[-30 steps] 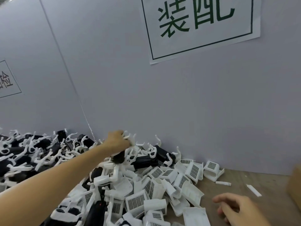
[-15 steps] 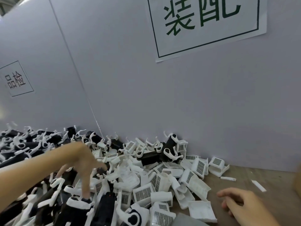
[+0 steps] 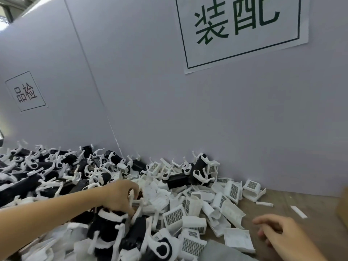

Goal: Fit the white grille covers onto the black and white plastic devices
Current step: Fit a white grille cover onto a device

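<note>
A heap of black and white plastic devices (image 3: 47,176) with white hooks fills the left side of the table. To its right lies a pile of white grille covers (image 3: 231,191), one cover (image 3: 173,216) facing up near the middle. My left hand (image 3: 118,198) reaches into the seam between both heaps, fingers curled round the white part of a blurred black and white device (image 3: 109,221). My right hand (image 3: 278,236) hovers low over the table at the lower right, fingers loosely bent, holding nothing.
A grey partition wall (image 3: 226,129) with two paper signs closes the back. Bare wooden table (image 3: 316,202) shows at the right, with small white strips (image 3: 298,211) on it. A cardboard box edge (image 3: 343,208) stands at the far right.
My left hand pulled back from the far pile top toward me and now grips a device near the pile's middle. My right hand stayed low at the right.
</note>
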